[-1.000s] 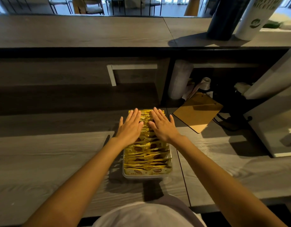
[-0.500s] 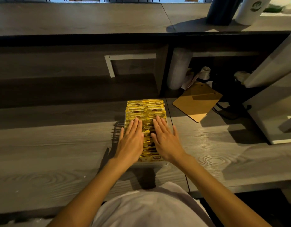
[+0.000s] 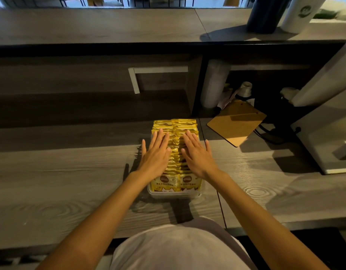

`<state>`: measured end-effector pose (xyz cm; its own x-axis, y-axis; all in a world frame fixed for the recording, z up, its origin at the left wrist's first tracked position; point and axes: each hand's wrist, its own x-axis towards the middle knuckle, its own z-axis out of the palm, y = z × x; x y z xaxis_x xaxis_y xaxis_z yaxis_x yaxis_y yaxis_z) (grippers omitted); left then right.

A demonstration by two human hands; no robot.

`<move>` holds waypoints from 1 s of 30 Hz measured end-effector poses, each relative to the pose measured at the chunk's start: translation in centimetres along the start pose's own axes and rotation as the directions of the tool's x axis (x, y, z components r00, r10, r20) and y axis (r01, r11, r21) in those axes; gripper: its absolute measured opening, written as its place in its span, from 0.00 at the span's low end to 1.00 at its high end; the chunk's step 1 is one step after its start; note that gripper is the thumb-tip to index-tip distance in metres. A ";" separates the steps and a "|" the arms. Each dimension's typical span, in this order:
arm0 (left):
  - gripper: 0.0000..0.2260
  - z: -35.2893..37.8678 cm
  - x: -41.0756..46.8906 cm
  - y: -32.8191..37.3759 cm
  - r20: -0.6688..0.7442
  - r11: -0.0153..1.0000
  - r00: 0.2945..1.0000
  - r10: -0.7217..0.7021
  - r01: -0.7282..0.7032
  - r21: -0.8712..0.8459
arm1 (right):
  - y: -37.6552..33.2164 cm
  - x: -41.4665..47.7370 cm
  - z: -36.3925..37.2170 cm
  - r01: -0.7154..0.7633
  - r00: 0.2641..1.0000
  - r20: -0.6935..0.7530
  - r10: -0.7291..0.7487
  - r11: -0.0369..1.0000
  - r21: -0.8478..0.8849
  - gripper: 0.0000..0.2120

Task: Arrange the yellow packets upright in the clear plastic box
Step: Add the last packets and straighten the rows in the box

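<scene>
A clear plastic box (image 3: 174, 194) stands on the grey wooden counter in front of me, filled with two rows of yellow packets (image 3: 175, 126) standing on edge. The nearest packets show their printed faces toward me. My left hand (image 3: 155, 154) lies flat, fingers straight, on top of the left row. My right hand (image 3: 197, 154) lies flat on top of the right row. Both palms press on the packets' upper edges and hide the middle of the rows.
A tan clipboard (image 3: 236, 123) lies right of the box. Behind it are a white roll (image 3: 214, 82) and cables in a dark recess. A white appliance (image 3: 328, 133) stands at the right. Two tall cups (image 3: 285, 12) stand on the upper ledge.
Both flat hands slid back toward me along the packet tops, then forward a little again. The near packets, which leaned, now stand upright.
</scene>
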<state>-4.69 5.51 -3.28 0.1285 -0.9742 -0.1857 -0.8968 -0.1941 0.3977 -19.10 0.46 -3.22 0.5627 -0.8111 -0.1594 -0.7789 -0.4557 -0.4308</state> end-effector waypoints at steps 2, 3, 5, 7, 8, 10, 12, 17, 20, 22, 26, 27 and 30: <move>0.22 -0.4 -1.0 0.1 -0.115 0.997 0.993 0.032 -0.040 -0.072 | 0.0 -1.0 -0.8 0.039 0.997 -0.076 -0.033 0.996 0.081 0.27; 0.21 -0.8 -1.7 0.1 -0.196 0.991 0.980 0.044 -0.068 -0.117 | 0.0 -1.7 -1.3 0.064 0.992 -0.113 -0.050 0.991 0.118 0.27; 0.14 -1.6 -3.1 0.1 -0.316 0.972 0.942 0.113 -0.171 -0.161 | 0.2 -3.1 -2.2 0.132 0.979 -0.171 -0.109 0.982 0.131 0.24; 0.08 -2.3 -4.3 0.0 -0.250 0.954 0.940 0.231 -0.270 -0.134 | 0.5 -4.3 -2.7 0.223 0.962 -0.182 -0.204 0.971 0.091 0.18; 0.08 -2.5 -4.7 0.0 -0.149 0.947 0.946 0.287 -0.304 -0.107 | 0.6 -4.6 -2.7 0.259 0.957 -0.153 -0.245 0.963 0.080 0.16; 0.10 -2.4 -5.0 -0.4 0.057 0.937 0.935 0.350 -0.350 -0.006 | 0.9 -5.0 -2.4 0.317 0.947 -0.061 -0.314 0.948 0.037 0.14; 0.12 -2.0 -4.9 -1.0 0.153 0.928 0.924 0.351 -0.365 0.073 | 0.9 -5.0 -2.3 0.343 0.939 0.020 -0.342 0.938 -0.043 0.13; 0.04 -2.0 -4.4 -1.4 0.187 0.931 0.920 0.345 -0.361 0.057 | 0.9 -4.6 -1.9 0.314 0.949 0.029 -0.313 0.944 -0.099 0.11; 0.07 -2.8 -3.7 -1.1 0.255 0.952 0.920 0.298 -0.307 -0.006 | 0.9 -4.1 -2.1 0.258 0.964 0.093 -0.251 0.963 -0.082 0.08; 0.06 -3.2 -2.9 -1.0 0.302 0.960 0.915 0.268 -0.280 -0.004 | 0.6 -3.5 -2.4 0.212 0.973 0.114 -0.202 0.974 -0.079 0.07; 0.03 -3.4 -2.6 -0.3 0.328 0.947 0.912 0.245 -0.298 0.119 | -0.1 -2.7 -2.7 0.175 0.978 0.147 -0.149 0.968 -0.178 0.08; 0.05 -3.3 -2.9 -0.1 0.320 0.939 0.913 0.254 -0.311 0.144 | -0.1 -2.7 -2.8 0.174 0.977 0.157 -0.146 0.968 -0.181 0.08; 0.11 -2.8 -3.9 -0.5 0.198 0.927 0.936 0.290 -0.326 0.184 | 0.0 -3.4 -3.2 0.169 0.980 0.129 -0.152 0.977 -0.130 0.10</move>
<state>-3.57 9.04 -0.20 -0.2236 -0.9455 -0.2369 -0.9513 0.1587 0.2643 -21.84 2.03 0.17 0.7056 -0.6781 -0.2057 -0.7021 -0.6297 -0.3325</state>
